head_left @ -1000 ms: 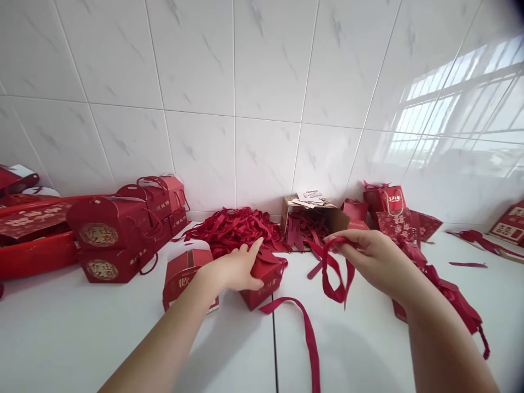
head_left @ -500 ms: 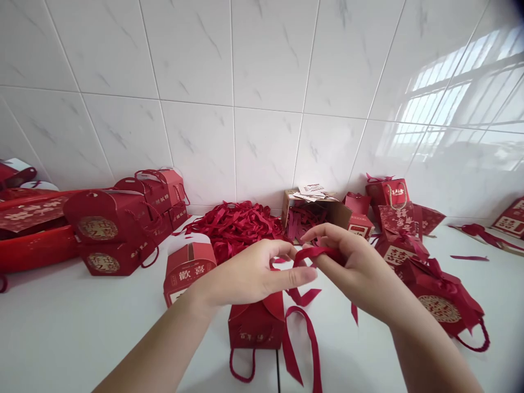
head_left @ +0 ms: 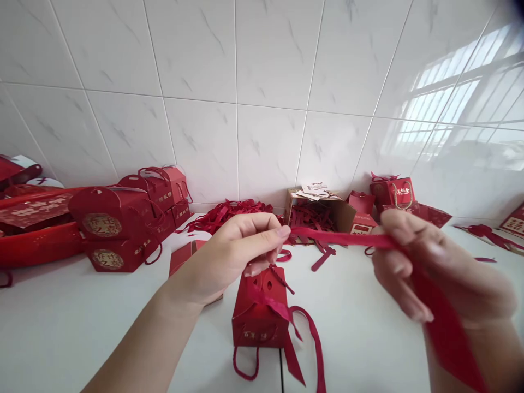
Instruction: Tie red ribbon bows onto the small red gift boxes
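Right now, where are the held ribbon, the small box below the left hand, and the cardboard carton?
Held ribbon point(head_left: 339, 237): head view, straight stretch.
Small box point(head_left: 246, 323): head view, front panel.
Cardboard carton point(head_left: 346, 217): head view, right wall.

The right hand point(head_left: 440, 267) is blurred, as is the tail of the held ribbon point(head_left: 448, 327), which the lower edge cuts off. The left hand point(head_left: 237, 248) and wrist largely conceal a red box point(head_left: 180, 256). Lettering on the white cards point(head_left: 314, 188) is illegibly small. The left edge crops the red basin point(head_left: 41, 248); the right edge, a patterned carton point(head_left: 514, 222).
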Demonstrator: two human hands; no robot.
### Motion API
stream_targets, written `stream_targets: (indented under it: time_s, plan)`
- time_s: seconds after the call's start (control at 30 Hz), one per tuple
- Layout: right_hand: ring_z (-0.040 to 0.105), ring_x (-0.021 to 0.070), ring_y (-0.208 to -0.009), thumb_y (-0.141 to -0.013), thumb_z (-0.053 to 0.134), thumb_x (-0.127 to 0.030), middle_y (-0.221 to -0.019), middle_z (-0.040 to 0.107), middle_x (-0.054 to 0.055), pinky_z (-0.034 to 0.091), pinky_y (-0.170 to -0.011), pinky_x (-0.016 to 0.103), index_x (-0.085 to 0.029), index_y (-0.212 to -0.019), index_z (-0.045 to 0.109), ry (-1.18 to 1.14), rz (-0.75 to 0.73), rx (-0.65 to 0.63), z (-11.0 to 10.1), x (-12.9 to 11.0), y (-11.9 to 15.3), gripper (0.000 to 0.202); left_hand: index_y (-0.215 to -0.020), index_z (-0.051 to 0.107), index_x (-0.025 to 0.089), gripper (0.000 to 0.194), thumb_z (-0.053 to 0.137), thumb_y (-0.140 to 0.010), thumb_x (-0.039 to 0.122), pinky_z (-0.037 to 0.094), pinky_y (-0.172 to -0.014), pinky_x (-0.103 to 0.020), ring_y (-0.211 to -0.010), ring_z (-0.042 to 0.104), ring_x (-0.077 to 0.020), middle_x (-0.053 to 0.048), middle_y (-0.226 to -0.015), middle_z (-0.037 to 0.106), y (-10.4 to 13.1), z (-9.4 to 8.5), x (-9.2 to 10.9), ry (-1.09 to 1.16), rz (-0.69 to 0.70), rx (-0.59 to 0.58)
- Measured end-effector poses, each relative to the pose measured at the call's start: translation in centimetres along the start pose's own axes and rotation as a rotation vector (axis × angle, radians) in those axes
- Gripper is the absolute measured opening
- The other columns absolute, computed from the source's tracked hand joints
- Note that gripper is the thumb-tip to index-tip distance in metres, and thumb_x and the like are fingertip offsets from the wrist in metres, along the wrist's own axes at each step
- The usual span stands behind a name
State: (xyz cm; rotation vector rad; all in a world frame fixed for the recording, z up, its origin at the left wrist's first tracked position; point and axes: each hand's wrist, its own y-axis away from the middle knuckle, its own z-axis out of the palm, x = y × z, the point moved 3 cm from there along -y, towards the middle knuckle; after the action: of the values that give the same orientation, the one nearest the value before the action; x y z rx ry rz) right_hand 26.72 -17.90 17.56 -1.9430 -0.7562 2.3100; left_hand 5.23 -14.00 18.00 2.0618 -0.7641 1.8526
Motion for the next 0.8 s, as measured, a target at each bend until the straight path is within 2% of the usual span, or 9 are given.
stream_targets:
  time_s: [0.1,0.17,0.23,0.3,0.43,0.57,0.67,0.8]
  plan:
    - [0.053,0.0075,-0.04,-0.081,0.054,-0.037,-0.08,0.066,-0.001,0.02,-0.027,0.016,-0.03,-0.083,0.061,-0.048,-0.11,0.154,-1.5,0.3,-0.4,0.011,-0.068,0.05,0.017,0.029,0.053,-0.087,0.039,0.032,-0.045,-0.019,-0.05,0.044,-0.0058,0.002,-0.065,0.052,0.3,0.9,-0.1,-0.097,-0.03,-0.114]
    - [0.057,0.0097,-0.05,-0.08,0.051,-0.034,-0.096,0.066,-0.002,0.024,-0.029,0.018,-0.035,-0.095,0.061,-0.018,-0.126,0.274,-2.5,0.9,-0.7,0.018,-0.069,0.052,0.017,0.031,0.05,-0.089,0.041,0.034,-0.048,-0.019,-0.052,0.047,-0.0066,0.002,-0.066,0.054,0.6,1.6,0.0,-0.145,-0.064,-0.187]
    - [0.056,0.0107,-0.055,-0.08,0.053,-0.035,-0.102,0.064,-0.002,0.028,-0.032,0.021,-0.037,-0.097,0.061,-0.031,-0.137,0.368,-3.0,1.2,-0.9,0.018,-0.07,0.053,0.017,0.034,0.046,-0.09,0.042,0.035,-0.049,-0.019,-0.055,0.049,-0.0075,0.002,-0.065,0.054,1.0,1.9,0.1,-0.194,-0.087,-0.21]
    - [0.049,0.0093,-0.052,-0.083,0.054,-0.038,-0.093,0.063,-0.002,0.029,-0.034,0.021,-0.034,-0.088,0.062,-0.115,-0.169,0.454,-3.2,1.1,-1.0,0.01,-0.069,0.055,0.017,0.036,0.044,-0.091,0.043,0.036,-0.051,-0.019,-0.056,0.049,-0.0081,0.002,-0.062,0.054,1.3,1.9,0.2,-0.238,-0.088,-0.209]
    - [0.037,0.0072,-0.045,-0.088,0.053,-0.034,-0.068,0.053,-0.003,0.03,-0.035,0.019,-0.028,-0.073,0.061,-0.308,-0.243,0.578,-3.4,0.4,-1.5,0.018,-0.07,0.057,0.017,0.036,0.044,-0.09,0.045,0.039,-0.054,-0.02,-0.06,0.051,-0.0104,0.0,-0.066,0.057,1.8,1.8,0.3,-0.268,-0.08,-0.194]
    - [0.041,0.0057,-0.047,-0.09,0.051,-0.026,-0.069,0.054,-0.003,0.034,-0.035,0.014,-0.025,-0.078,0.063,-0.53,-0.102,0.732,-4.1,0.7,-2.0,0.017,-0.071,0.055,0.019,0.038,0.041,-0.09,0.048,0.039,-0.053,-0.02,-0.062,0.05,-0.0118,0.0,-0.068,0.055,2.8,2.0,0.7,-0.401,-0.085,-0.221]
    - [0.043,0.004,-0.048,-0.088,0.051,-0.019,-0.07,0.055,-0.003,0.036,-0.036,0.011,-0.024,-0.082,0.062,-0.639,-0.061,0.686,-4.4,1.1,-2.2,0.014,-0.068,0.053,0.02,0.035,0.041,-0.092,0.043,0.037,-0.051,-0.019,-0.058,0.047,-0.0111,0.001,-0.064,0.052,3.6,2.5,1.3,-0.586,0.003,-0.314]
    - [0.039,0.0026,-0.043,-0.085,0.051,-0.017,-0.065,0.052,-0.004,0.037,-0.037,0.011,-0.021,-0.083,0.061,-0.693,-0.109,0.579,-4.4,1.6,-2.4,0.011,-0.066,0.052,0.021,0.026,0.046,-0.089,0.03,0.037,-0.051,-0.021,-0.053,0.047,-0.0115,0.0,-0.06,0.053,4.5,3.4,0.7,-0.716,0.251,-0.573]
